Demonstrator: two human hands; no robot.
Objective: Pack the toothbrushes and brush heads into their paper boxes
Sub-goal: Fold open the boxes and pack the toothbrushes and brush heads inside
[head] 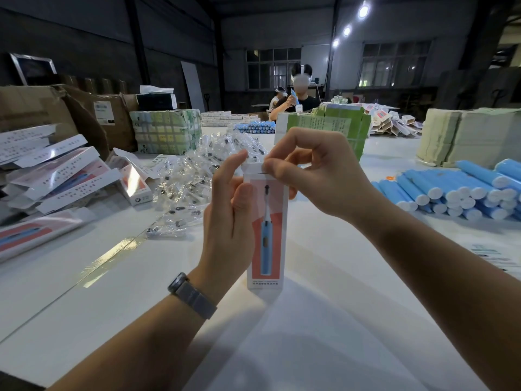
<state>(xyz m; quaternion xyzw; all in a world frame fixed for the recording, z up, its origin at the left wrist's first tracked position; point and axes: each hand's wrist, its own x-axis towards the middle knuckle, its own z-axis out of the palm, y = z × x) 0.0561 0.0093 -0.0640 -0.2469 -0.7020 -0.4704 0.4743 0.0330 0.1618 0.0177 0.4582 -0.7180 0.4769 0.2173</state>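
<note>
A tall paper box (267, 238), white with a red panel and a blue toothbrush printed on it, stands upright on the white table (112, 292). My left hand (228, 221) grips its left side, thumb on the front face. At the box's top, my right hand (313, 170) pinches the white top flap with thumb and forefinger. Behind the box lies a heap of brush heads (191, 176) in clear wrappers. Blue toothbrush handles (462, 190) are stacked at the right. What is inside the box is hidden.
Flat and folded paper boxes (56, 176) pile up at the left, with brown cartons (56, 111) behind them. Wrapped green bundles (166, 131) and a green-white stack (324, 125) stand at the back. A beige stack (473, 136) sits far right. A person (296, 100) works across the table.
</note>
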